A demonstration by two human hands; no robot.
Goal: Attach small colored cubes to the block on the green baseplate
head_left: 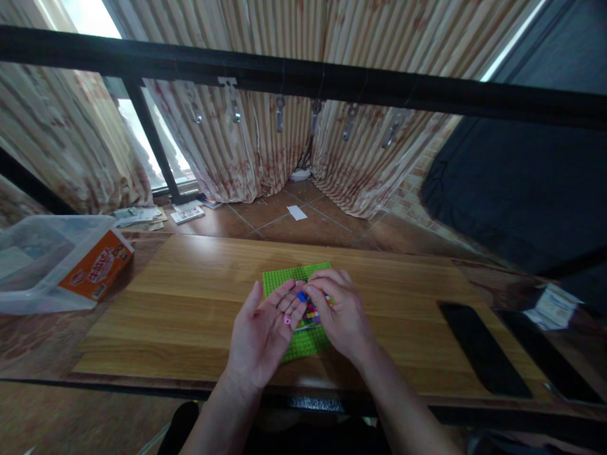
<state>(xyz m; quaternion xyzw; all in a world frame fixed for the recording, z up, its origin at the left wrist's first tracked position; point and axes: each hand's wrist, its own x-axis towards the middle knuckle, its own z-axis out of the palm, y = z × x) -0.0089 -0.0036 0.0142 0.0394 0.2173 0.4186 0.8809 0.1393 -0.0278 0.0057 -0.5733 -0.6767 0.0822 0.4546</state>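
Note:
My left hand (pixel 265 332) is turned palm up with its fingers stretched out. A small pink toy brick (pixel 288 320) lies on its fingers. My right hand (pixel 339 309) is closed in a pinch at the left fingertips, with a blue toy brick (pixel 301 296) at its thumb and fingertips. Beneath both hands lies a green studded baseplate (pixel 303 347). Several small coloured bricks (pixel 312 314) sit on it, partly hidden by my fingers.
The baseplate rests on a wooden table (pixel 190 303). A clear plastic bin (pixel 42 284) with an orange label stands at the left. A black phone-like slab (pixel 484 347) lies at the right, near another dark slab (pixel 552 354). A black rail (pixel 303 82) with hooks crosses beyond the table.

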